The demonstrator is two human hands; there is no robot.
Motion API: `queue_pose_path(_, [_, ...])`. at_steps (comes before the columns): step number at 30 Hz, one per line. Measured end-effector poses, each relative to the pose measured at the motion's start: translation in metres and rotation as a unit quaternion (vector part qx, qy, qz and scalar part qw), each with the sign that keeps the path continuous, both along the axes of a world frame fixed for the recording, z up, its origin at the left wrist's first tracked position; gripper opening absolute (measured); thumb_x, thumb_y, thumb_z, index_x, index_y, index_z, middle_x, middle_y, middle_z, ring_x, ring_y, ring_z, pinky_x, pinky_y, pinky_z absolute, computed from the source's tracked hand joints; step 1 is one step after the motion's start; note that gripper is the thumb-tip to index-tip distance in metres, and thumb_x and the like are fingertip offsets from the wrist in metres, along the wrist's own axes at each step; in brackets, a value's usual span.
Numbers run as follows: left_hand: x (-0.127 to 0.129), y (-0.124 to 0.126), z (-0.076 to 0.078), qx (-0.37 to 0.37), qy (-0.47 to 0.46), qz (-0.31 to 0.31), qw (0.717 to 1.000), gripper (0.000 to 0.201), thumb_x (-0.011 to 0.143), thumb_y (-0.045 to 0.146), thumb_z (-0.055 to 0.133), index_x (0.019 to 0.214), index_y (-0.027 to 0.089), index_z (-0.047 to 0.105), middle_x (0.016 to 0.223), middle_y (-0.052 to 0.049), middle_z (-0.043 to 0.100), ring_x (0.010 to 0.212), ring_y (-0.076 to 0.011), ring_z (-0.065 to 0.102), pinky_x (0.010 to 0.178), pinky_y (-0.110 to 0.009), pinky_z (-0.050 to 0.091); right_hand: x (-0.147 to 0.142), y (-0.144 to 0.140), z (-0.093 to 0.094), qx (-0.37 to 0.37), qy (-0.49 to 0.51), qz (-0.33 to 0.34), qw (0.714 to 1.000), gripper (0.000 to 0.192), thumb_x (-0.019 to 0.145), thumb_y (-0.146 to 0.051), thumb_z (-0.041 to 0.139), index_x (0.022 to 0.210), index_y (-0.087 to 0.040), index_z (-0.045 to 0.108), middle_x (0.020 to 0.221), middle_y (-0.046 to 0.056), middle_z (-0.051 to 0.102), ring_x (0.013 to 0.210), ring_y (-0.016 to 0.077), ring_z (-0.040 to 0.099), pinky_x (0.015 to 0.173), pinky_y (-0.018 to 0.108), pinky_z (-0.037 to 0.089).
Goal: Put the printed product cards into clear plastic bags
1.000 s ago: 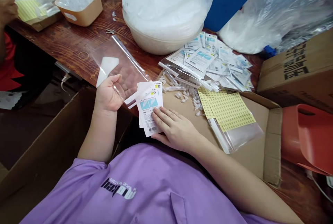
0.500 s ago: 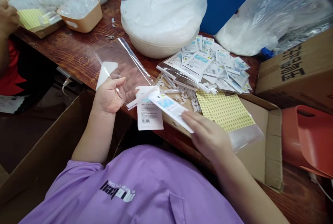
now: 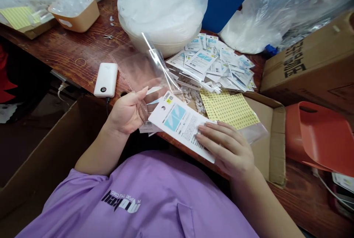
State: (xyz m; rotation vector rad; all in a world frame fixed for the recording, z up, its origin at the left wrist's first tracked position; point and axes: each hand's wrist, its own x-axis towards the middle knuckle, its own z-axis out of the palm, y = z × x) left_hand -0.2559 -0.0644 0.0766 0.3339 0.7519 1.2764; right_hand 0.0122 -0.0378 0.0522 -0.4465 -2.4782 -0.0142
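Observation:
My left hand point(image 3: 127, 112) pinches a clear plastic bag point(image 3: 143, 70) by its lower edge, and a few white printed packets point(image 3: 146, 128) show under its fingers. My right hand point(image 3: 228, 149) holds a white packet with a blue picture point(image 3: 179, 123) flat, its top end pointing at the bag's mouth beside my left fingers. Behind my hands lies a pile of the same small packets point(image 3: 215, 62) on the brown table. Yellow label sheets in a clear sleeve point(image 3: 229, 109) lie just right of the held packet.
A white power bank point(image 3: 106, 79) lies on the wooden table point(image 3: 63, 48). A bowl under plastic film point(image 3: 162, 13), an orange tub point(image 3: 73, 9), cardboard boxes point(image 3: 306, 64) and a red plastic stool point(image 3: 320, 138) surround the spot. An open carton point(image 3: 41, 145) stands at lower left.
My right hand lifted one packet off the stack and turned it toward the bag. My left hand swung the bag to the right, uncovering the power bank. The view shifted.

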Motion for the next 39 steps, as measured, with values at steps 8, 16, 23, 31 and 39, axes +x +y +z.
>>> queue_pose_path(8, [0.002,0.004,0.000,0.002,0.051,-0.001,0.999,0.034,0.086,0.012,0.049,0.118,0.017,0.058,0.110,-0.010,0.069,0.089,-0.0217,0.070,0.072,-0.033,0.057,0.010,-0.004,0.012,-0.032,0.028,0.013,0.999,0.040,0.089,-0.019,0.053,0.125,-0.033,0.056,0.103,0.003,0.072,0.100,0.0193,0.066,0.089,0.036,0.054])
queue_pose_path(16, [0.003,0.000,0.003,0.031,0.042,-0.012,0.999,0.039,0.088,0.011,0.044,0.124,0.020,0.055,0.114,-0.009,0.068,0.092,-0.0216,0.069,0.074,-0.035,0.057,0.018,0.005,0.009,-0.025,0.022,-0.004,0.999,0.041,0.094,-0.024,0.041,0.134,-0.029,0.048,0.106,0.008,0.071,0.103,0.0225,0.065,0.091,0.042,0.052])
queue_pose_path(23, [0.018,-0.002,-0.001,0.014,0.045,0.004,0.999,0.041,0.087,0.011,0.046,0.127,0.016,0.053,0.110,-0.010,0.070,0.090,-0.0234,0.070,0.070,-0.034,0.059,0.000,-0.007,-0.003,0.107,-0.022,-0.078,0.991,0.043,0.087,-0.020,0.057,0.126,-0.036,0.054,0.109,-0.002,0.071,0.101,0.0170,0.065,0.093,0.031,0.048])
queue_pose_path(31, [0.034,-0.004,-0.006,0.054,0.061,0.003,0.997,0.032,0.085,0.021,0.056,0.116,0.015,0.061,0.104,-0.008,0.071,0.103,-0.0253,0.065,0.086,-0.036,0.054,-0.036,-0.019,-0.003,0.078,-0.058,-0.094,0.991,0.038,0.087,-0.018,0.056,0.124,-0.023,0.057,0.114,0.006,0.068,0.098,0.0189,0.062,0.087,0.032,0.047])
queue_pose_path(39, [0.037,-0.009,-0.029,0.114,0.007,-0.123,0.986,0.033,0.073,0.033,0.070,0.105,0.024,0.068,0.096,0.000,0.071,0.089,-0.0176,0.066,0.079,-0.028,0.053,-0.053,-0.028,-0.008,-0.121,0.076,-0.086,0.986,0.052,0.085,-0.006,0.049,0.135,-0.021,0.043,0.111,0.010,0.065,0.098,0.0184,0.062,0.081,0.030,0.053])
